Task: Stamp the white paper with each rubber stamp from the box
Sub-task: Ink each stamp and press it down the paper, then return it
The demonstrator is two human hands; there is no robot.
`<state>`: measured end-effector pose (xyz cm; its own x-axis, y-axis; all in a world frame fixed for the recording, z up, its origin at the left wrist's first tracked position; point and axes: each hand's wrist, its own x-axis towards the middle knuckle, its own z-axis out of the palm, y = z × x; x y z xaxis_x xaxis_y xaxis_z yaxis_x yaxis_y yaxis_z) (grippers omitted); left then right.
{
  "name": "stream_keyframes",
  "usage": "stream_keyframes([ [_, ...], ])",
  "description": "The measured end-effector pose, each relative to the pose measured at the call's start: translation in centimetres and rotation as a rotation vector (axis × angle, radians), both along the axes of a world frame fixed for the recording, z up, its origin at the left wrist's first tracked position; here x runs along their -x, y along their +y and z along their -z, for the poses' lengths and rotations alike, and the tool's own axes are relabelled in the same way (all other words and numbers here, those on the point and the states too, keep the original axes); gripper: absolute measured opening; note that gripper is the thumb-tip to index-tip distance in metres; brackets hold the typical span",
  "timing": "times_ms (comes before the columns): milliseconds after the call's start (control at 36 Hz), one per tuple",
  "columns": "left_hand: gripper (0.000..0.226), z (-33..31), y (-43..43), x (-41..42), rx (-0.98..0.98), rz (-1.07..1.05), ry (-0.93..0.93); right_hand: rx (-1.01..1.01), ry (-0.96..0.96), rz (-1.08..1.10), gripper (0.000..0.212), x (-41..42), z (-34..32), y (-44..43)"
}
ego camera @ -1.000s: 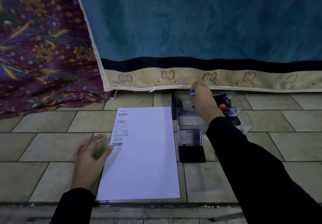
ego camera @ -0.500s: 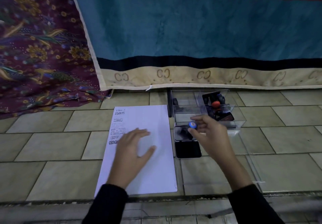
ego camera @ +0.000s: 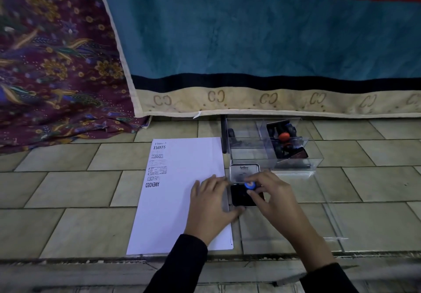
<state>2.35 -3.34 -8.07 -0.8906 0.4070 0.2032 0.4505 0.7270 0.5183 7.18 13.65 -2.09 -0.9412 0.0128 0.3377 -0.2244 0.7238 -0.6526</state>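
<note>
- Several fingertips [ego camera: 257, 193] of the right hand [ego camera: 279, 200]: curled in and pinching the blue-capped stamp [ego camera: 250, 185] by its knob. It is held over the ink, apparently so that the rubber face takes ink flat. The face itself is hidden, so contact with the ink cannot be told.
- Left hand [ego camera: 210, 204]: fingers fairly straight and close together, lying on the right edge of the paper. The tips are at the tin's left side and the thumb at its near corner. This is judged a brace, one hand pinning the sheet and keeping the tin from sliding.
- Ink pad [ego camera: 238, 199]: black, with its lid [ego camera: 245, 170] folded back. It sits just beside the paper, between sheet and box, which keeps each trip short.
- White paper [ego camera: 182, 213]: flat on the tiled floor [ego camera: 68, 190]. One column of impressions [ego camera: 157, 167] runs down its far left side, leaving most of the sheet blank for more.
- Clear box [ego camera: 248, 156]: beyond the ink pad, with other stamps [ego camera: 284, 143] heaped in its right compartment. The task is judged partway done.
- Striped blanket [ego camera: 250, 42] and floral cloth [ego camera: 45, 65]: hanging behind.
</note>
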Motion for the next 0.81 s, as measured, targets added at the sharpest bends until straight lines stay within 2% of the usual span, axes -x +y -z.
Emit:
stream_keyframes([
  [306, 0.060, 0.6, 0.1, -0.2, -0.049, -0.022, 0.016, 0.014, 0.103, 0.056, 0.017, 0.0, 1.3, -0.5],
  [472, 0.065, 0.4, -0.1, -0.2, -0.027, -0.002, -0.007, 0.024, 0.081, 0.059, 0.018, 0.1, 1.4, -0.6],
  [528, 0.065, -0.2, -0.3, -0.2, -0.079, -0.006, -0.003, 0.032, 0.053, 0.064, 0.017, 0.2, 1.2, -0.4],
  [694, 0.043, -2.2, -4.2, 0.5, -0.293, -0.128, 0.111, 0.100, 0.092, 0.047, 0.019, 0.8, -0.6, -1.3],
  [806, 0.045, -3.1, -8.7, 2.3, -0.272, -0.249, 0.169, 0.106, 0.099, 0.003, 0.018, 2.8, -2.0, -2.8],
])
